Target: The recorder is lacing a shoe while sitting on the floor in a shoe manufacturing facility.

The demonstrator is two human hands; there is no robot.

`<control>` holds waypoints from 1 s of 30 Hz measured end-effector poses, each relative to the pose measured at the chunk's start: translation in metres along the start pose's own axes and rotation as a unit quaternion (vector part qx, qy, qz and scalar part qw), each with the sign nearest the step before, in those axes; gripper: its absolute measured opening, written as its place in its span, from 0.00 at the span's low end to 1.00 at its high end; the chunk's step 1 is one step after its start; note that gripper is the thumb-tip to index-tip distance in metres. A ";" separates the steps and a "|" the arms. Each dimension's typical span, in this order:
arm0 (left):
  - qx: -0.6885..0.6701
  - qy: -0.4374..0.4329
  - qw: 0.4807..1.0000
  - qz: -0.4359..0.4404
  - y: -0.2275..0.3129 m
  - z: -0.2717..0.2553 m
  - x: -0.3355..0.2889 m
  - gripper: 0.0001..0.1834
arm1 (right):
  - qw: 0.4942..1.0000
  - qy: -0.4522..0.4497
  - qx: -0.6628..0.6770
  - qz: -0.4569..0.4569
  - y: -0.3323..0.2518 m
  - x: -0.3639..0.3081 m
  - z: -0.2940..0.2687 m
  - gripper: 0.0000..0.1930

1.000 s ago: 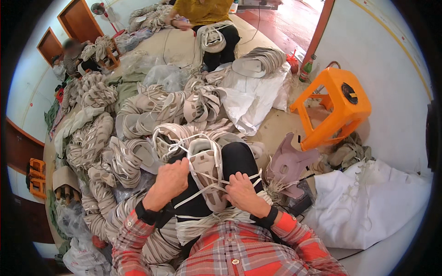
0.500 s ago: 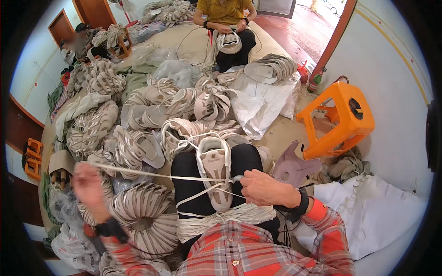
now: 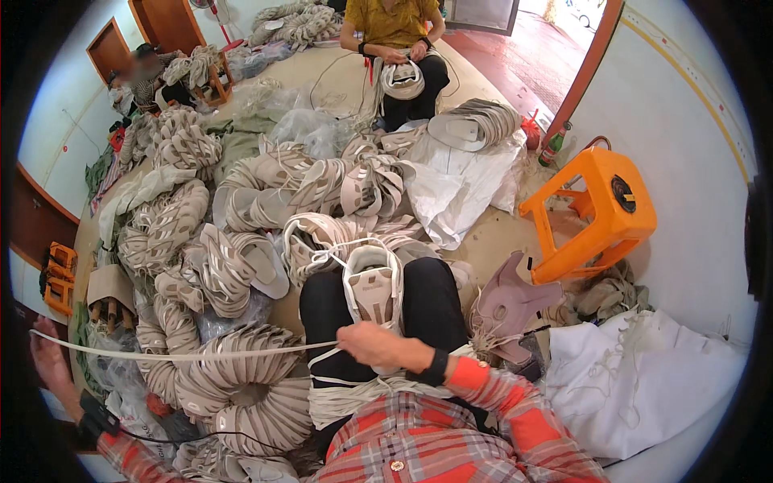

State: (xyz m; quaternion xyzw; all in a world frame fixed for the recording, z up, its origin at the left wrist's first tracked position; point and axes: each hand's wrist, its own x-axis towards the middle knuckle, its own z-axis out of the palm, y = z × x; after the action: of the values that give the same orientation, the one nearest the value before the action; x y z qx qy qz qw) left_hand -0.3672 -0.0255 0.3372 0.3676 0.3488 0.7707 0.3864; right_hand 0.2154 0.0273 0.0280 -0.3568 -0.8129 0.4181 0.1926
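Observation:
A beige and white shoe upper (image 3: 372,282) lies over my lap between dark trouser legs. My right hand (image 3: 374,346) is closed over its lower part, with fingers at a flat off-white shoelace (image 3: 217,355); what else those fingers hold is hidden. The lace stretches far left to my left hand (image 3: 53,362), which grips its end near the picture's rim. A bundle of off-white laces (image 3: 346,401) rests across my lap, under my right forearm. White lace loops (image 3: 326,256) trail from the top of the upper.
Rings of stacked shoe uppers (image 3: 241,362) and more piles cover the floor left and ahead. To the right stand an orange stool (image 3: 596,209), a mauve plastic piece (image 3: 511,302) and white cloth (image 3: 644,386). A co-worker (image 3: 394,56) sits opposite with another upper.
My left hand has swung out left and down, drawing the shoelace longer. My right hand has moved left, from beside the upper to over its lower part.

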 end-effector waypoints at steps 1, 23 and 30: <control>0.013 0.097 0.995 0.006 -0.015 0.021 -0.012 0.15 | 0.999 -0.004 -0.012 -0.048 -0.004 0.005 0.016 0.06; 0.561 -0.420 0.713 -0.011 -0.407 0.229 -0.244 0.08 | 0.958 0.063 -0.259 -0.106 0.032 -0.043 -0.048 0.05; 0.478 -0.325 0.781 -0.236 -0.409 0.241 -0.226 0.10 | 0.956 0.020 -0.281 -0.079 0.029 -0.041 -0.045 0.05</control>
State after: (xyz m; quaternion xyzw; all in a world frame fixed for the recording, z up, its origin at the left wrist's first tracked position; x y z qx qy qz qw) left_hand 0.0705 0.0300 0.0515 0.6404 0.6015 0.2250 0.4213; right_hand 0.2826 0.0324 0.0297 -0.3399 -0.9190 0.1488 0.1334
